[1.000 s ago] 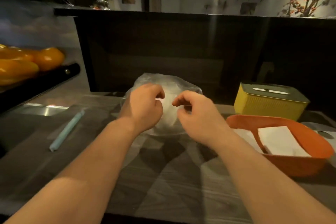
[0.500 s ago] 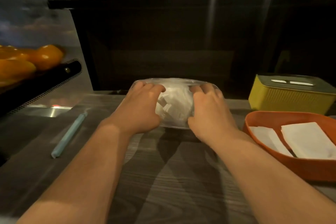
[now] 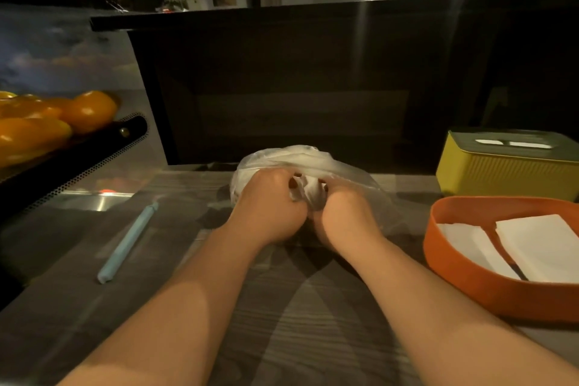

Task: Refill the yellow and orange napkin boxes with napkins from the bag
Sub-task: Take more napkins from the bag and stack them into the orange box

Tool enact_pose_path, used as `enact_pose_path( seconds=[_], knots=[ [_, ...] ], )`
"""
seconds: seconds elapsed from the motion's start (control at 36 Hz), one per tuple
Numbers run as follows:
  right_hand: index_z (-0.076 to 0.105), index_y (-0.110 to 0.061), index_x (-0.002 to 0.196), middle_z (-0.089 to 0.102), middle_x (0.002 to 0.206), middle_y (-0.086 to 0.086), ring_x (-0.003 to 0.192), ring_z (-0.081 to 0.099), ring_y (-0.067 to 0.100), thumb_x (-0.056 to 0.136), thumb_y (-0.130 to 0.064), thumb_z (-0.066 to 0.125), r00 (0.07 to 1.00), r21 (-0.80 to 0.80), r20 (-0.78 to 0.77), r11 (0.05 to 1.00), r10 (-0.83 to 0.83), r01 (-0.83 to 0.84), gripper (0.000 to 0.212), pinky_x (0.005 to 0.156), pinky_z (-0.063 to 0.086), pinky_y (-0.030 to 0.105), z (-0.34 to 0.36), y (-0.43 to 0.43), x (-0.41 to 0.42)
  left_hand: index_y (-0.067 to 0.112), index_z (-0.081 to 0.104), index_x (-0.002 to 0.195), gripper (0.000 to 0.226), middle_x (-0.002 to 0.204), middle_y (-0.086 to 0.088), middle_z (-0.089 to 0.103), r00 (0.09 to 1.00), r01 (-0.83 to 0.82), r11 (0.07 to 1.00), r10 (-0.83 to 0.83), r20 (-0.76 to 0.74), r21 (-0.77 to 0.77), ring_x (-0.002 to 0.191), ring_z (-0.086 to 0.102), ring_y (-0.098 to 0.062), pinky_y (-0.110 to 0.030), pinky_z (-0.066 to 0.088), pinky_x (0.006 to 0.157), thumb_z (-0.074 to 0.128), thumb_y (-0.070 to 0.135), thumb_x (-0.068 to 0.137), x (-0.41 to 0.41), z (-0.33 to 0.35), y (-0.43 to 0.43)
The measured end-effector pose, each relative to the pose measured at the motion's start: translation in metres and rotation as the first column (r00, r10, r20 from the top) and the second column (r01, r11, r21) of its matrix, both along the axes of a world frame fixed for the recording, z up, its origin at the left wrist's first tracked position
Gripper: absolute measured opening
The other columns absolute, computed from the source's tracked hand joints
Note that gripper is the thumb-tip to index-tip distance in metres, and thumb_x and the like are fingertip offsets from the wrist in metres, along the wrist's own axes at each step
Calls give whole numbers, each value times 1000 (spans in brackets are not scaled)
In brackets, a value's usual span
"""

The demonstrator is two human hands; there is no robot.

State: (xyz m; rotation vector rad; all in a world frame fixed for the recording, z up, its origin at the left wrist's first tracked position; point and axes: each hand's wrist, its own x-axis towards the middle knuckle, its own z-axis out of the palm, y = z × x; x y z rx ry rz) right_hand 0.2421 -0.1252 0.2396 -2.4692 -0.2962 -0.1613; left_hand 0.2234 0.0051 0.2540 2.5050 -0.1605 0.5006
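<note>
**Head view.** A clear plastic bag holding white napkins lies mid-table on the grey wood-grain table, close to the foot of a dark panel.

The left hand and right hand meet at the bag's near side, with their backs to the camera. The fingers of both are curled and clamped on a bunched fold of the bag between them. The fingertips are buried in the folds, so whether they pinch plastic alone or paper through it cannot be told. The bag's near base is hidden behind the hands. Its right flank thins to a faint, see-through sheet that is hard to trace against the table.

**Right of the bag.** The yellow napkin box stands apart from the bag with its lid on and a slot in the top. Its right end is cut off by the frame. In front of it sits the orange napkin box, open and also cut off at the right. Whether the two boxes touch cannot be told. Inside the orange one lie two flat paper stacks side by side, of unreadable depth.

**Left of the bag.** A pale blue stick lies on the table well apart from the bag. It may be a pen or a wrapped straw; the frame does not settle it. Farther left, orange-yellow fruit rests on a black perforated tray. Both are blurred and cut off by the frame edge.
</note>
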Motion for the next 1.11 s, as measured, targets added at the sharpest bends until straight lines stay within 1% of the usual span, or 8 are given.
enact_pose_path(
  seconds=[0.14,0.22,0.39,0.5,0.69,0.86,0.94,1.11],
  knots=[
    [64,-11,124,61,129,8,118,57,25,94,-10,58,991,252,-98,961,-90,112,31,94,43,24,0,-2,5,34,64,117,37,101,20,62,988,93,975,-116,-105,-201,99,56,2,-15,45,75,64,10,89,-1,-2,-4],
    [65,-16,110,65,110,7,105,62,28,95,-29,65,932,342,-304,891,-195,298,20,96,51,40,8,0,6,32,64,129,49,119,16,65,972,166,962,-196,-127,-216,113,56,1,-10,46,75,59,4,90,-3,-3,-4],
    [66,-27,121,69,108,0,102,64,23,96,-34,62,968,468,-128,847,-217,252,27,85,55,40,-1,-10,5,32,59,129,57,118,17,59,997,74,966,-65,44,-247,112,54,0,-14,46,81,56,-5,86,-10,3,-1],
    [68,-28,104,67,89,-10,81,63,5,96,-31,64,991,553,29,828,-132,94,10,63,49,22,0,-17,0,27,61,125,55,111,12,59,989,38,941,14,149,-337,97,57,-5,-16,43,73,56,-8,83,-17,7,10],
    [62,-36,94,65,92,-13,88,63,9,91,-19,67,998,780,12,625,57,-45,19,65,54,22,12,-9,-16,27,53,134,61,132,10,53,986,158,881,-115,122,-446,113,57,-2,-12,51,73,64,-1,82,-21,9,16],
    [71,-26,102,75,99,2,100,70,25,89,-4,61,896,915,-118,397,429,-69,28,82,62,42,24,-25,-25,31,53,139,82,140,-6,53,954,171,594,-301,-20,-786,129,53,-36,-54,50,103,65,21,59,-26,19,24],
    [68,-25,112,75,105,3,101,71,24,90,-3,60,853,906,-135,411,505,-100,32,78,62,36,24,-30,-27,32,59,134,78,138,-13,54,877,187,531,-469,-102,-827,119,59,-41,-47,58,88,70,27,57,-31,26,33],
    [64,-24,123,69,117,4,108,65,24,87,-5,65,865,855,-189,511,465,-88,40,85,61,36,17,-29,-25,26,67,124,62,123,-5,65,818,278,631,-551,-166,-725,110,67,-29,-37,59,84,77,15,64,-35,29,41]
  ],
)
